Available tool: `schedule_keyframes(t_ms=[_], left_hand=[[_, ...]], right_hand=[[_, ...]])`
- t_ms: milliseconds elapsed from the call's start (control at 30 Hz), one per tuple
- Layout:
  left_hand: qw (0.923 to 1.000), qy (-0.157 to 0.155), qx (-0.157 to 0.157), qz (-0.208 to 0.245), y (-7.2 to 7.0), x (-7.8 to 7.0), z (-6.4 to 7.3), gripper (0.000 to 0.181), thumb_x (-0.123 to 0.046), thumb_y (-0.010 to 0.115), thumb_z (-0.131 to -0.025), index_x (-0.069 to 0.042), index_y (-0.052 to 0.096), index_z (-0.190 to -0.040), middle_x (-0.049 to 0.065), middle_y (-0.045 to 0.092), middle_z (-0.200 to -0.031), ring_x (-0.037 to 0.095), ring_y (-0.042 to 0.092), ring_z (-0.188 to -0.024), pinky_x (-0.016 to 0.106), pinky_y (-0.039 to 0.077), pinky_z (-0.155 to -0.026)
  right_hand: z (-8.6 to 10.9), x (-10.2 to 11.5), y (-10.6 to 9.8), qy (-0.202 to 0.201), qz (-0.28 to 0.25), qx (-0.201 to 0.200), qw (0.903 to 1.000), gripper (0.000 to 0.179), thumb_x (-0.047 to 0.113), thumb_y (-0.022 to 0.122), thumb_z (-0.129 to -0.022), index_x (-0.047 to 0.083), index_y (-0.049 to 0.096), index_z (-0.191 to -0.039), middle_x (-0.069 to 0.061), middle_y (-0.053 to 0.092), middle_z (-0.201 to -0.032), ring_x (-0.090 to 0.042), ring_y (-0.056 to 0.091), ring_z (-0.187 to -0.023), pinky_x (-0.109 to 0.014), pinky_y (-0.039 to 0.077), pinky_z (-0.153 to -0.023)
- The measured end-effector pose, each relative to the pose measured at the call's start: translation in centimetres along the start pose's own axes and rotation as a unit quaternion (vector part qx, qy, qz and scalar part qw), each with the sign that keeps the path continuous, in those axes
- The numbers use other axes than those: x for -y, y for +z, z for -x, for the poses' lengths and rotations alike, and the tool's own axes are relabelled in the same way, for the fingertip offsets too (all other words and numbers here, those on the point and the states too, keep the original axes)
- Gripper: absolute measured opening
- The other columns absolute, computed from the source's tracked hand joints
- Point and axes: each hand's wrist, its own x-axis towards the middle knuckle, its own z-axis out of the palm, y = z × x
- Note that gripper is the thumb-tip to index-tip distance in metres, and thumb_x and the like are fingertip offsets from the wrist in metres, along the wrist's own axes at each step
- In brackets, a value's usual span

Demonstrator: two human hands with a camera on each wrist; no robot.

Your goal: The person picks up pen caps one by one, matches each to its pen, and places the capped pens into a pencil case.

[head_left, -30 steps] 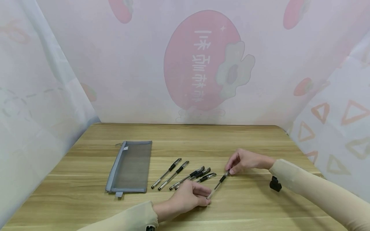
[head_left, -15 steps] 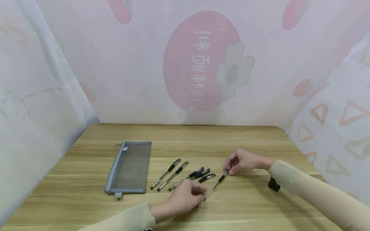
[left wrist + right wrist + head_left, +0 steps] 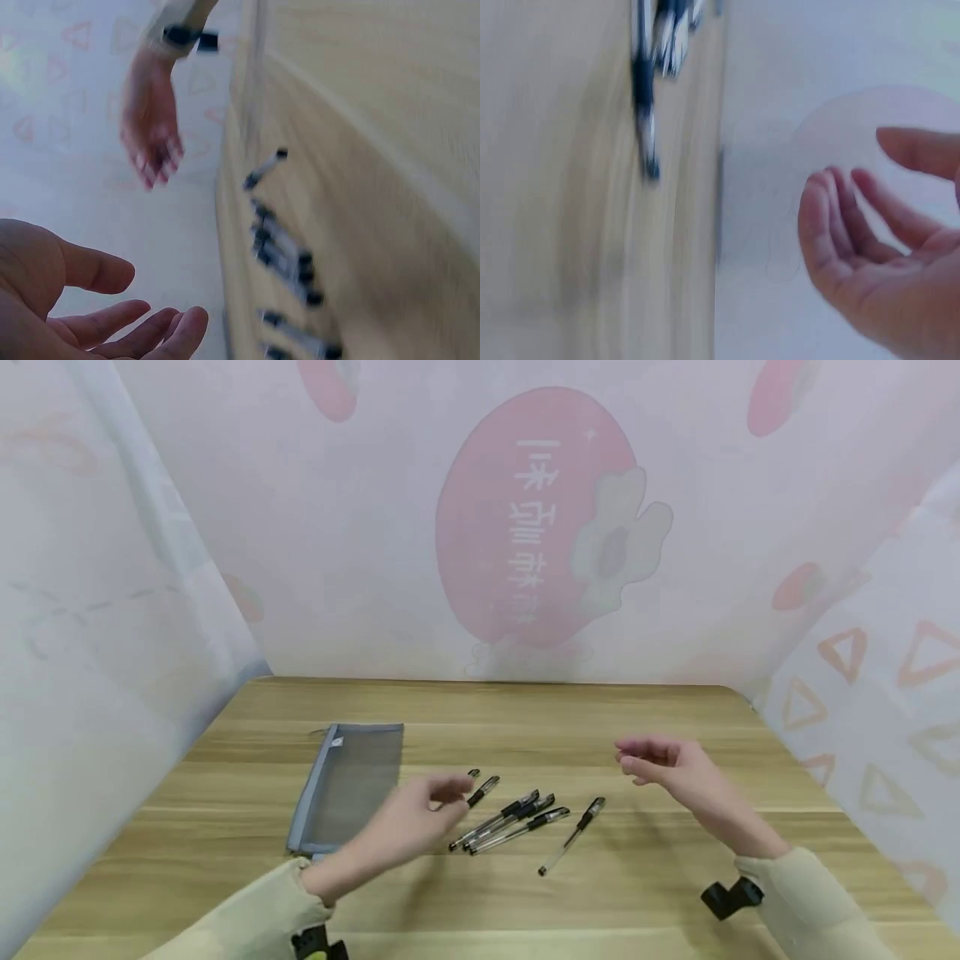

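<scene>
A clear gel pen with a black grip [image 3: 576,833] lies slanted on the table, apart from the others. Three more pens [image 3: 517,821] lie close together to its left. Farther left, two pens [image 3: 483,788] are partly covered by my left hand [image 3: 412,822], which is raised over the table with relaxed fingers and holds nothing. My right hand [image 3: 671,768] hovers to the right of the lone pen, its fingers loosely bent and nothing between them. In the left wrist view, a gap separates the thumb [image 3: 101,270] from the fingers. The right wrist view shows the same lone pen [image 3: 643,97], blurred.
A grey mesh zip pouch [image 3: 356,781] lies flat at the left, its lower right corner behind my left hand. The wooden table [image 3: 480,710] ends at the back against a pale printed cloth [image 3: 360,568]. Cloth walls also stand on both sides.
Both hands have let go of the lone pen, which now rests on the table. The left hand has moved left and up toward the pouch; the right hand has lifted away to the right.
</scene>
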Motion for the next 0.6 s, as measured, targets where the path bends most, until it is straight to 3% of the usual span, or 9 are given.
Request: schedule_keyframes(t_ms=[133, 233, 467, 600], left_hand=[[0.9978, -0.024, -0.055, -0.028, -3.6, 1.1, -0.2, 0.032, -0.009, 0.065, -0.094, -0.006, 0.064, -0.126, 0.005, 0.067, -0.117, 0.021, 0.063, -0.105, 0.042, 0.054, -0.088], [0.9957, -0.026, -0.075, -0.049, -6.3, 2.2, -0.1, 0.032, -0.010, 0.062, -0.097, -0.003, 0.062, -0.128, 0.010, 0.065, -0.120, 0.025, 0.061, -0.107, 0.043, 0.053, -0.091], [0.9891, -0.047, -0.101, -0.097, -11.6, 4.5, 0.5, 0.038, -0.019, 0.056, -0.101, 0.001, 0.056, -0.134, 0.020, 0.059, -0.129, 0.036, 0.057, -0.115, 0.049, 0.051, -0.090], [0.9876, -0.081, -0.102, -0.089, -13.5, 6.0, 0.5, 0.042, -0.019, 0.050, -0.103, 0.006, 0.051, -0.137, 0.026, 0.054, -0.133, 0.039, 0.058, -0.112, 0.048, 0.053, -0.086]], right_hand=[[0.9, 0.3, 2.4, 0.011, -0.054, -0.024, 0.9982, 0.046, 0.023, 0.069, -0.094, -0.003, 0.057, -0.131, -0.015, 0.063, -0.123, -0.026, 0.061, -0.109, -0.042, 0.052, -0.091], [1.0, 0.2, 4.0, 0.018, -0.087, -0.035, 0.9954, 0.046, 0.021, 0.071, -0.093, -0.004, 0.058, -0.129, -0.015, 0.063, -0.123, -0.030, 0.060, -0.111, -0.044, 0.051, -0.092], [1.2, -0.2, 5.3, 0.015, -0.126, -0.047, 0.9908, 0.045, 0.021, 0.073, -0.091, -0.003, 0.060, -0.127, -0.015, 0.063, -0.122, -0.034, 0.059, -0.110, -0.046, 0.052, -0.091], [1.6, -0.4, 5.1, 0.016, -0.139, -0.043, 0.9892, 0.042, 0.019, 0.071, -0.093, -0.002, 0.060, -0.127, -0.015, 0.062, -0.124, -0.038, 0.056, -0.114, -0.048, 0.051, -0.092]])
